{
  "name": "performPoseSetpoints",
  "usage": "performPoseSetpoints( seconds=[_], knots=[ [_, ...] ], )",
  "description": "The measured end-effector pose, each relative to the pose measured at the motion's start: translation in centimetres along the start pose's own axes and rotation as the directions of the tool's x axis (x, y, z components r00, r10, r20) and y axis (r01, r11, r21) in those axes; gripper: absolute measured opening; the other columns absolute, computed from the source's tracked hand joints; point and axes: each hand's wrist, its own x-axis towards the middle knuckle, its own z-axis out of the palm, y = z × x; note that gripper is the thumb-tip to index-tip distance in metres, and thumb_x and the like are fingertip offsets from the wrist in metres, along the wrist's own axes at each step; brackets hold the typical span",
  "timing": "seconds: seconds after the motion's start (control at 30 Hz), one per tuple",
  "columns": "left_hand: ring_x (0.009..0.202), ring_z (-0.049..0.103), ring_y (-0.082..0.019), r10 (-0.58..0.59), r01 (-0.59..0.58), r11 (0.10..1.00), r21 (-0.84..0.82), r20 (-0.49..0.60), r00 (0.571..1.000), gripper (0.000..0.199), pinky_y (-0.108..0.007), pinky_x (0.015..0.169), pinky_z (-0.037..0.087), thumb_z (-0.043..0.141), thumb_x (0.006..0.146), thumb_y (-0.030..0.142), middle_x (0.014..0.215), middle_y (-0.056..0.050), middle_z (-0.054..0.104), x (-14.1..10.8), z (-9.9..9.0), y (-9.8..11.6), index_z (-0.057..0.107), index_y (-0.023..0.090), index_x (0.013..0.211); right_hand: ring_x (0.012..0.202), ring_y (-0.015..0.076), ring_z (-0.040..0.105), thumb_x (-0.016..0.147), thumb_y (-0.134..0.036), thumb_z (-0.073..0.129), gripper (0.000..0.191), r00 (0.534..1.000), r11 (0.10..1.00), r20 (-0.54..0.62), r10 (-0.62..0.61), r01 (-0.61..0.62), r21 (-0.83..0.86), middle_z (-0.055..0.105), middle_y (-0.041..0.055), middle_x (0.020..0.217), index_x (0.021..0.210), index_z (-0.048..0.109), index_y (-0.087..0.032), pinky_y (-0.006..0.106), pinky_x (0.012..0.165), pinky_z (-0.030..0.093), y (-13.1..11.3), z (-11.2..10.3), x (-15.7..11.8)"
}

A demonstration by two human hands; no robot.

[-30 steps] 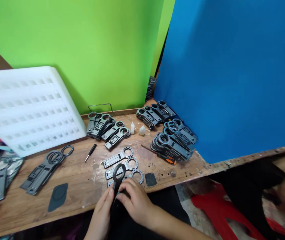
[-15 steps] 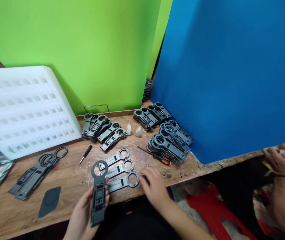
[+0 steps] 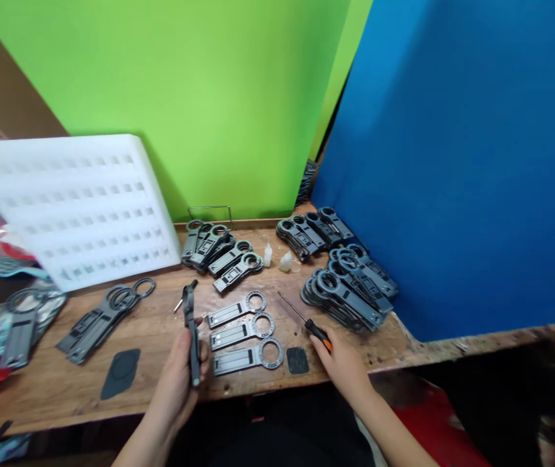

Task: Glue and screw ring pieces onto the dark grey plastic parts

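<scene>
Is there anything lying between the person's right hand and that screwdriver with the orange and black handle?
Nothing visible: the right hand already touches the handle of the orange-and-black screwdriver on the wooden bench. A small black square pad lies just beside it.

Head view looks forward and down, near the wooden bench (image 3: 53, 389); edges perhaps blurred.
</scene>
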Motion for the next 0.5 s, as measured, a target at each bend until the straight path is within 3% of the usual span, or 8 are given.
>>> performPoseSetpoints(
  seconds=[0.07, 0.1, 0.2, 0.27, 0.5],
  knots=[
    [0.039, 0.042, -0.005, 0.130, -0.118, 0.982, 0.146, -0.077, 0.988, 0.053, -0.012, 0.034, 0.031, 0.059, 0.072, 0.060, 0.053, 0.009, 0.044, 0.5, -0.2, 0.1, 0.051, 0.025, 0.110, 0.091, 0.0237, 0.062, 0.084, -0.048, 0.045, 0.043, 0.986, 0.954, 0.168, 0.023, -0.072, 0.291, 0.068, 0.0088, 0.099, 0.114, 0.060, -0.021, 0.035, 0.077, 0.048, -2.2, -0.1, -1.8],
    [0.039, 0.042, -0.006, 0.181, -0.158, 0.968, 0.197, -0.109, 0.977, 0.054, -0.013, 0.034, 0.033, 0.059, 0.070, 0.061, 0.053, 0.010, 0.043, 0.7, -0.3, 0.0, 0.050, 0.024, 0.109, 0.079, 0.0208, 0.062, 0.082, -0.051, 0.046, 0.046, 0.954, 0.902, 0.300, 0.013, -0.140, 0.408, 0.069, 0.0069, 0.089, 0.114, 0.061, -0.020, 0.031, 0.067, 0.048, -3.5, -0.1, -2.7],
    [0.040, 0.044, -0.006, 0.293, -0.242, 0.925, 0.291, -0.146, 0.945, 0.054, -0.016, 0.035, 0.036, 0.058, 0.069, 0.063, 0.056, 0.010, 0.043, 1.3, -0.7, 0.0, 0.049, 0.023, 0.103, 0.041, 0.0075, 0.042, 0.076, -0.060, 0.051, 0.057, 0.723, 0.724, 0.684, -0.092, -0.423, 0.545, 0.060, -0.0008, 0.063, 0.113, 0.061, -0.017, 0.021, 0.040, 0.029, -6.7, 0.4, -5.2],
    [0.040, 0.044, -0.007, 0.346, -0.284, 0.899, 0.334, -0.141, 0.928, 0.053, -0.017, 0.035, 0.037, 0.057, 0.069, 0.064, 0.056, 0.010, 0.043, 1.4, -0.8, 0.1, 0.049, 0.022, 0.100, 0.034, 0.0023, 0.027, 0.073, -0.063, 0.054, 0.062, 0.612, 0.650, 0.779, -0.137, -0.538, 0.537, 0.054, -0.0041, 0.059, 0.110, 0.061, -0.014, 0.019, 0.035, 0.017, -7.8, 1.0, -6.0],
    [0.039, 0.044, -0.008, 0.428, -0.323, 0.856, 0.404, -0.204, 0.880, 0.059, -0.020, 0.034, 0.038, 0.062, 0.061, 0.067, 0.054, 0.010, 0.042, 0.5, -0.4, 1.0, 0.051, 0.021, 0.096, 0.034, 0.0004, 0.025, 0.072, -0.060, 0.059, 0.056, 0.561, 0.554, 0.815, -0.147, -0.636, 0.538, 0.049, -0.0066, 0.053, 0.102, 0.061, -0.013, 0.017, 0.034, 0.013, -8.1, 1.5, -5.6]
  ],
)
